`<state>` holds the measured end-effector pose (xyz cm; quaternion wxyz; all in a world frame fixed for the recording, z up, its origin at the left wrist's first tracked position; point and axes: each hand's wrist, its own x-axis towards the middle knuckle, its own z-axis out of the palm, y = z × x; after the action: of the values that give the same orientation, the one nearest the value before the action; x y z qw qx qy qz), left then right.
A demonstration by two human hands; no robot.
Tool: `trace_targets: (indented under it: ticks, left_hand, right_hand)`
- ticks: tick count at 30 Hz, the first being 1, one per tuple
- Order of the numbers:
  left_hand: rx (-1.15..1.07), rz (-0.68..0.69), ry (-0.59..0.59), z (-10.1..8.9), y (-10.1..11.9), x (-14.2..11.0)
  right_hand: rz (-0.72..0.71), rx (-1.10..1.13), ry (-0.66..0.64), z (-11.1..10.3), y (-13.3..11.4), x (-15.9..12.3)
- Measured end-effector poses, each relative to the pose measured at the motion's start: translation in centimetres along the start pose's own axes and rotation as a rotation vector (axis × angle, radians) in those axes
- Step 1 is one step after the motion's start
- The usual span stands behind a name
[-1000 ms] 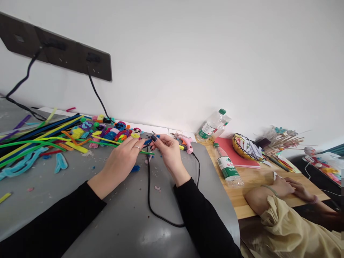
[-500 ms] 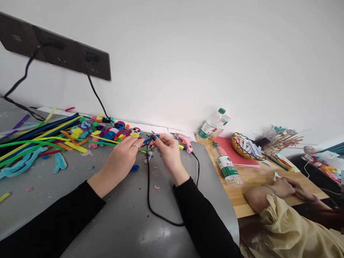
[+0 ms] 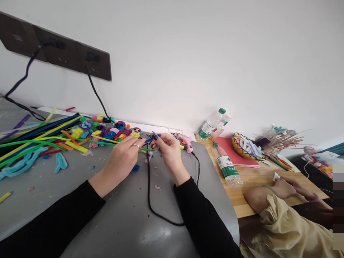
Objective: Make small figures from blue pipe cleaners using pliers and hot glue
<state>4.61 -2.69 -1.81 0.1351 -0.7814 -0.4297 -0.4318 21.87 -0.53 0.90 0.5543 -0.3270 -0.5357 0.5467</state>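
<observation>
My left hand, with a ring on one finger, is closed in a pinch. A short bit of blue pipe cleaner shows at its fingertips. Close beside it, my right hand pinches thumb to finger at the other end of this blue piece; the fingers hide most of it. Under the hands on the grey table lies a loose blue fuzzy piece. Small pipe cleaner figures stand crowded just beyond my left hand. A pink glue gun rests behind my right hand.
Long pipe cleaners spread across the left. A black cord loops beneath my hands. On the wooden table at right are water bottles, a yellow basket and another person's hands. A dark socket strip is on the wall.
My hands stay almost in place. The right fingertips have shifted slightly, and less of the blue pipe cleaner shows between the hands.
</observation>
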Motion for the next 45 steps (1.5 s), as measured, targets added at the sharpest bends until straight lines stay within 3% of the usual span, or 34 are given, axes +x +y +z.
trace_targets:
  ticks: [5,11,15,21,29,34,39,45]
  left_hand:
    - [-0.048,-0.036,0.017,0.3,-0.4,-0.3]
    - [-0.185,-0.118,-0.062,0.2,-0.1,0.2]
    - [-0.303,-0.245,-0.117,-0.4,0.0,0.6]
    - [-0.428,-0.425,-0.110,-0.3,-0.3,0.3]
    - [-0.602,-0.567,-0.151,-0.9,0.0,0.7]
    - [-0.700,-0.747,-0.183,-1.3,0.3,1.2]
    - [-0.759,-0.831,-0.141,-1.3,0.4,1.3]
    - [-0.672,-0.830,0.028,-1.7,0.8,1.5]
  right_hand:
    - [0.006,-0.043,-0.016,0.0,-0.1,0.1]
    - [0.019,-0.111,-0.082,-0.7,-0.3,0.5]
    - [0.017,-0.104,-0.104,-1.0,-0.4,0.4]
    - [0.023,-0.096,-0.123,-0.9,-0.3,0.2]
    - [-0.023,-0.110,-0.127,-1.0,-0.1,0.4]
    - [-0.005,-0.122,-0.116,-1.1,0.1,0.5]
    - [-0.003,-0.107,-0.109,-0.9,-0.2,0.4]
    - [0.057,-0.098,-0.064,-0.3,-0.3,0.0]
